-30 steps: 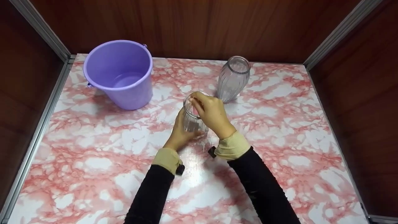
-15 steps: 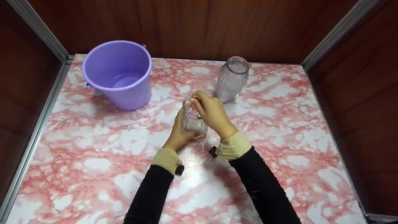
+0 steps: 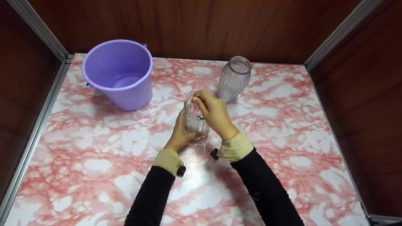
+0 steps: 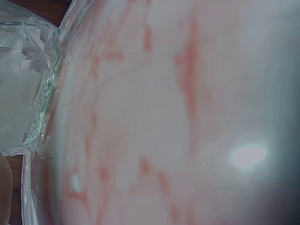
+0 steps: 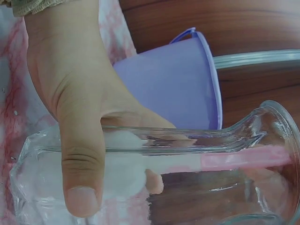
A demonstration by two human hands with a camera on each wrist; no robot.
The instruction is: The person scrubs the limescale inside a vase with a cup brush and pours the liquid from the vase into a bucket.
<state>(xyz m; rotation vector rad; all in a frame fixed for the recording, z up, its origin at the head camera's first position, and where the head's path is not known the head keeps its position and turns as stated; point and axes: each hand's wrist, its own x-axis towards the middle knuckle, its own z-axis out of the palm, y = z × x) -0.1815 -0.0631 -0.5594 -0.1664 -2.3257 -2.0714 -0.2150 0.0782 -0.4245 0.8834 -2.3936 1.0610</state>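
so the brush is down inside the glass vase, pink end up near the mouth. right hand pinches that end, left hand is wrapped round the vase. not much sticking up to hold, so imo a slip could drop it in. if the left grip goes slack, a sideways shove might tip the vase into the second vase, behind and to its right. the bucket is well off behind-left of it, less of a worry.
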